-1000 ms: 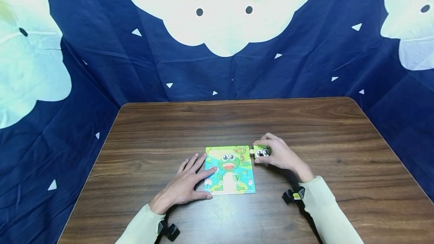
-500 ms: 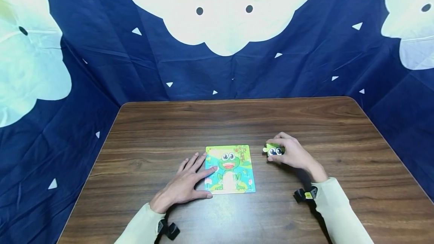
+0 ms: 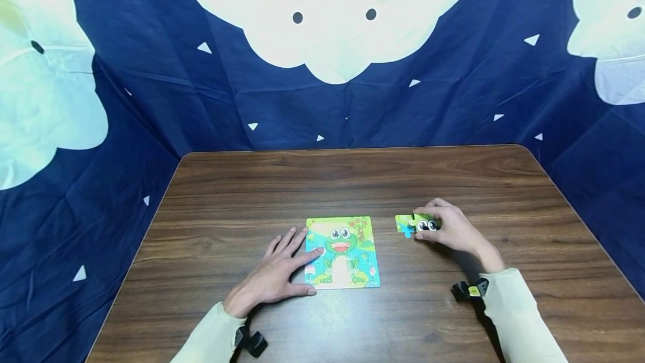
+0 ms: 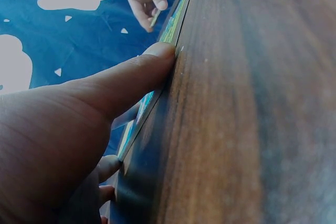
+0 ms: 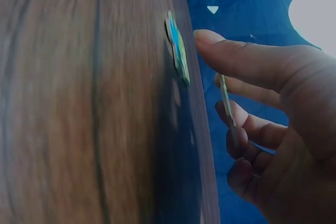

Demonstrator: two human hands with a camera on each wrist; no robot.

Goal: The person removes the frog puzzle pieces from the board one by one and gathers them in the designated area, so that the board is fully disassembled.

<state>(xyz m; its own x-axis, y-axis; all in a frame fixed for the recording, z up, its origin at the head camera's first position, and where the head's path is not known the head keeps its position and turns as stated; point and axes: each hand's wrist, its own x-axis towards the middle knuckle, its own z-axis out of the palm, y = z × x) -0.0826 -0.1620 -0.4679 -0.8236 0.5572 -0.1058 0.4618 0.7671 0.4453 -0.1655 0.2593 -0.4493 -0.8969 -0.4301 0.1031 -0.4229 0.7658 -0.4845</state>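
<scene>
A square frog puzzle board (image 3: 353, 262) lies on the table. My left hand (image 3: 274, 276) rests at its left side with fingers spread, index fingertip over the picture and thumb at the near left corner. To the right of the board, my right hand (image 3: 456, 231) pinches a puzzle piece (image 3: 427, 226) printed with two big eyes on green. In the right wrist view, this puzzle piece (image 5: 227, 106) shows edge-on between thumb and fingers, above the table. A second puzzle piece (image 3: 403, 222), green and blue, lies flat just left of the held one.
The brown wood-grain table (image 3: 282, 184) has rounded far corners. Behind it and at both sides hangs a dark blue cloth (image 3: 227, 105) with white clouds and small triangles. Each wrist wears a small black camera.
My right hand has moved right, away from the board, carrying the eyes puzzle piece. The green and blue puzzle piece now shows on the table. My left hand stays put.
</scene>
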